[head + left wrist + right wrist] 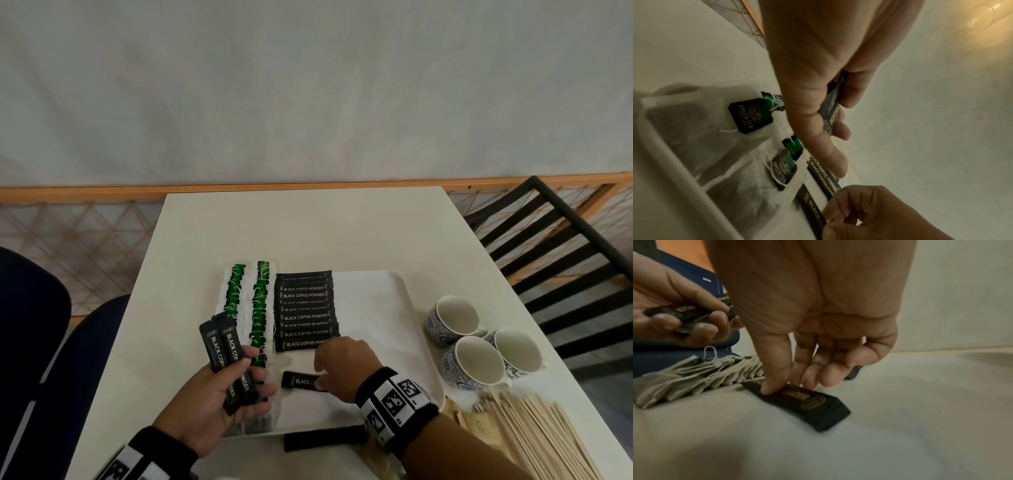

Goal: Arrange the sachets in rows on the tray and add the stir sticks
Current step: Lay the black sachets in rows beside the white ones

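Note:
A white tray (376, 308) lies on the table and holds two rows of green tea bags (260, 308) and one row of black coffee sachets (305, 317). My right hand (322, 373) is low over the tray's near part. Its thumb and fingers pinch a single black coffee sachet (818, 408) that lies flat below the coffee row. My left hand (246, 373) hovers palm-up over the tray's left front and grips two more black sachets (226, 349). A bundle of wooden stir sticks (541, 435) lies on the table at the lower right, off the tray.
Three patterned cups (476, 363) stand right of the tray. Another black sachet (323, 438) lies by the tray's front edge. Brown packets (476, 425) sit beside the sticks. A black chair (565, 257) is at the right, a blue seat (34, 342) at the left.

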The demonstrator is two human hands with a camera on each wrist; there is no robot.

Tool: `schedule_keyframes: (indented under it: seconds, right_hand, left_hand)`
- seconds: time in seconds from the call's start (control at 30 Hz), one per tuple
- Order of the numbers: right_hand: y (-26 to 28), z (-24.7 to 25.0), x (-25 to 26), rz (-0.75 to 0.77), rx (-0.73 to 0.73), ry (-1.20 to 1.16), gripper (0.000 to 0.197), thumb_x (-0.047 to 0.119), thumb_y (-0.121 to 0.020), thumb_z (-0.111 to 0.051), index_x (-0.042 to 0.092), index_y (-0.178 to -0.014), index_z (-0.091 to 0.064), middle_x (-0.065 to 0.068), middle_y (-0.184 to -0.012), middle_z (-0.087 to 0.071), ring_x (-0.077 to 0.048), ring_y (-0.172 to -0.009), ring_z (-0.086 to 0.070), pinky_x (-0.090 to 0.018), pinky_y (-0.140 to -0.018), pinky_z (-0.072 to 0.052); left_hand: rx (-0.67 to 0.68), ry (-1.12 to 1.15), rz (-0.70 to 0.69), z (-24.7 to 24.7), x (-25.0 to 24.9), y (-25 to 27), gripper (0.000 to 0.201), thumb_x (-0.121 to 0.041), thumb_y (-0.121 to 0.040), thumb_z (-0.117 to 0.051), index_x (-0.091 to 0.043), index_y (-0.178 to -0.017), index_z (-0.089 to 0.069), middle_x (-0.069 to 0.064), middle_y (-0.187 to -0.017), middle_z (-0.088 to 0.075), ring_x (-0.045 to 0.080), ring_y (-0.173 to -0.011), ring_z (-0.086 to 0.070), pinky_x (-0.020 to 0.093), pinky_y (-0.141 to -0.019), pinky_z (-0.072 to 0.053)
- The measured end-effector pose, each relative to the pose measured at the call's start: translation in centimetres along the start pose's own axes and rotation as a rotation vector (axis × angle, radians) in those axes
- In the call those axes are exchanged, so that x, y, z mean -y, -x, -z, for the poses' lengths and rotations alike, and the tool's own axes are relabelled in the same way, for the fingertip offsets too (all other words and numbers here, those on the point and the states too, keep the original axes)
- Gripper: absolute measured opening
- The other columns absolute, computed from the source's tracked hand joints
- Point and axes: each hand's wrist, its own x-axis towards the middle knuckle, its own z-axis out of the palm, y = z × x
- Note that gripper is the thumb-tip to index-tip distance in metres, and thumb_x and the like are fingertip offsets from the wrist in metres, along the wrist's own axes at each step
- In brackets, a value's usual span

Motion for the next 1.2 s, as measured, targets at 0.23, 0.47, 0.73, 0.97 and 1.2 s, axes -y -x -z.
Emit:
schedule_keyframes:
  seconds: [0.23, 0.47, 0.73, 0.97, 1.2]
  right_hand:
    - [-0.6, -0.5, 0.7, 0.049, -0.040, 0.119, 0.012, 0.025, -0.084, -0.056, 0.019, -0.090, -0.065, -0.001, -0.091, -0.065, -0.023, -0.088, -0.059, -0.038, -0.088, -0.042]
    - [-1.7, -0.6, 0.6, 0.056, -0.192, 0.087, 0.019, 0.033, -0.089, -0.062, 0.023, -0.105, -0.062, 0.001, -0.104, -0.064, -0.022, -0.101, -0.056, -0.039, -0.091, -0.037]
    - [-2.9, -0.4, 0.9, 0.058, -0.299, 0.080, 0.017, 0.028, -0.089, -0.061, 0.023, -0.105, -0.060, 0.002, -0.107, -0.060, -0.023, -0.102, -0.053, -0.040, -0.089, -0.035]
    - [-3.2, -0.1, 1.0, 0.052, -0.289, 0.084, 0.020, 0.029, -0.090, -0.060, 0.023, -0.109, -0.059, 0.000, -0.109, -0.059, -0.024, -0.103, -0.052, -0.040, -0.089, -0.034]
    - [-2.6, -0.3, 1.1, 0.076, -0.337, -0.008, 0.023, 0.032, -0.088, -0.062, 0.024, -0.108, -0.057, 0.002, -0.108, -0.057, -0.023, -0.103, -0.052, -0.039, -0.090, -0.037]
  left_hand:
    - [0.003, -0.004, 0.004, -0.2, -0.1, 0.1, 0.019, -0.012, -0.098, -0.046, -0.006, -0.111, -0.060, 0.017, -0.076, -0.065, 0.037, -0.078, -0.068, 0.046, -0.063, -0.059]
    - [-0.008, 0.000, 0.002, -0.1, -0.1, 0.3, 0.020, -0.012, -0.098, -0.047, -0.007, -0.112, -0.060, 0.016, -0.076, -0.063, 0.039, -0.083, -0.066, 0.046, -0.066, -0.058]
    - [-0.019, 0.009, 0.008, 0.2, 0.0, 0.0, 0.020, -0.014, -0.097, -0.048, -0.006, -0.112, -0.060, 0.017, -0.077, -0.064, 0.040, -0.083, -0.067, 0.050, -0.070, -0.057]
    - [0.018, 0.081, 0.067, 0.5, 0.0, -0.2, 0.030, -0.008, -0.096, -0.036, 0.001, -0.115, -0.058, 0.024, -0.089, -0.065, 0.045, -0.086, -0.066, 0.053, -0.070, -0.057]
    - [0.021, 0.071, 0.051, 0.2, 0.1, -0.2, 0.022, -0.003, -0.097, -0.043, 0.004, -0.115, -0.054, 0.029, -0.092, -0.066, 0.046, -0.086, -0.068, 0.056, -0.071, -0.056]
